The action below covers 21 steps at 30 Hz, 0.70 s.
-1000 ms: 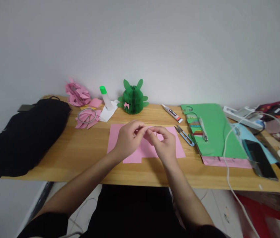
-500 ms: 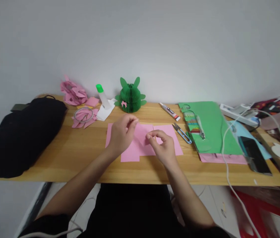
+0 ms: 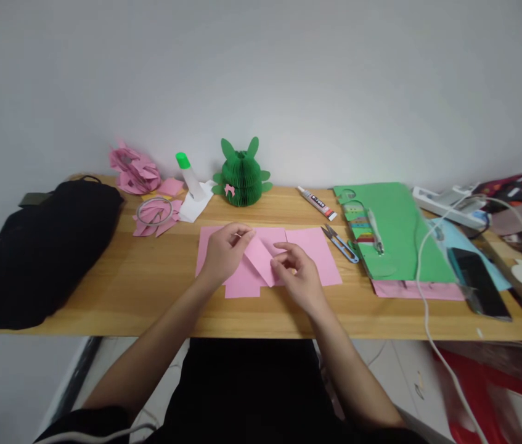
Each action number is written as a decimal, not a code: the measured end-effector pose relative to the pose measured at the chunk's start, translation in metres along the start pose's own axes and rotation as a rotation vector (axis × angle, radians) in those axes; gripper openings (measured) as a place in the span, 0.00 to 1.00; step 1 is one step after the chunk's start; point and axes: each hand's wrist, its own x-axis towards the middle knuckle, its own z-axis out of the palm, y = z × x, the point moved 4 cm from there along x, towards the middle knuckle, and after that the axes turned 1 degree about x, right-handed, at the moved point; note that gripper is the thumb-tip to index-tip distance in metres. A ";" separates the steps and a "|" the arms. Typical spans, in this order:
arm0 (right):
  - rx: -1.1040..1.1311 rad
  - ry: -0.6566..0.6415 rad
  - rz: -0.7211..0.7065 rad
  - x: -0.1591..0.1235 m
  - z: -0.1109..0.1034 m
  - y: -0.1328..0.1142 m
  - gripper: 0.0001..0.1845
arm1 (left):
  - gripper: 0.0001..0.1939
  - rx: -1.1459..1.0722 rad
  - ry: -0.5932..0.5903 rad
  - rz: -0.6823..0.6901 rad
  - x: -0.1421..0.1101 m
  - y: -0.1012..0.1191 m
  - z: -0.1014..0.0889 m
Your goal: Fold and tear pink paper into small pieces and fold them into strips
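Between my hands a small folded piece of pink paper is held tilted above the table. My left hand pinches its upper left corner between thumb and fingers. Close to its lower right edge is my right hand, thumb and fingertips at the paper and the fingers curled. Beneath lie flat pink sheets, partly covered by my hands. Just right of them rest blue-handled thread snips.
Behind stand a green honeycomb paper figure and a glue stick; a glue tube lies nearby. Pink scraps and a black bag are left. A green sheet, phone and white cable are right.
My hands were together, then drew apart, the left one moving left. The small pink paper now shows clearly, tilted between them. The view has shifted slightly.
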 end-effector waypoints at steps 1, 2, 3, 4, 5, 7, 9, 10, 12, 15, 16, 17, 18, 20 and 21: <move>-0.006 0.001 0.012 0.003 0.000 0.003 0.16 | 0.10 0.022 -0.012 0.006 -0.003 -0.004 0.001; -0.019 0.018 0.028 0.006 -0.003 0.007 0.16 | 0.11 0.050 -0.026 0.013 -0.006 -0.007 0.000; -0.038 0.049 0.045 0.010 -0.008 0.013 0.16 | 0.11 0.084 -0.044 0.023 -0.009 -0.011 -0.004; -0.063 0.091 0.066 0.014 -0.015 0.019 0.16 | 0.11 0.120 -0.074 0.037 -0.013 -0.014 -0.007; -0.093 0.132 0.087 0.018 -0.022 0.025 0.17 | 0.11 0.153 -0.113 0.058 -0.018 -0.017 -0.012; -0.157 0.174 0.115 0.024 -0.034 0.035 0.17 | 0.14 0.200 -0.219 0.106 -0.031 -0.021 -0.018; -0.221 0.196 0.120 0.025 -0.040 0.038 0.14 | 0.24 0.291 -0.356 0.164 -0.044 -0.023 -0.018; -0.250 0.203 0.114 0.024 -0.040 0.036 0.14 | 0.29 0.361 -0.425 0.193 -0.051 -0.024 -0.016; -0.289 0.201 0.093 0.019 -0.036 0.031 0.14 | 0.36 0.514 -0.532 0.242 -0.061 -0.026 -0.010; -0.285 0.117 0.071 0.008 -0.023 0.022 0.14 | 0.35 0.623 -0.559 0.279 -0.068 -0.026 -0.005; -0.272 0.082 0.070 0.005 -0.019 0.021 0.14 | 0.33 0.631 -0.554 0.290 -0.069 -0.026 -0.004; -0.257 0.052 0.072 0.003 -0.015 0.019 0.13 | 0.31 0.634 -0.548 0.299 -0.069 -0.025 -0.003; -0.240 0.026 0.076 0.000 -0.012 0.019 0.12 | 0.30 0.634 -0.543 0.306 -0.069 -0.025 -0.003; -0.197 -0.021 0.091 -0.003 -0.006 0.019 0.11 | 0.27 0.627 -0.533 0.312 -0.069 -0.024 -0.004; -0.168 -0.049 0.098 -0.004 -0.004 0.020 0.12 | 0.26 0.618 -0.525 0.308 -0.068 -0.025 -0.004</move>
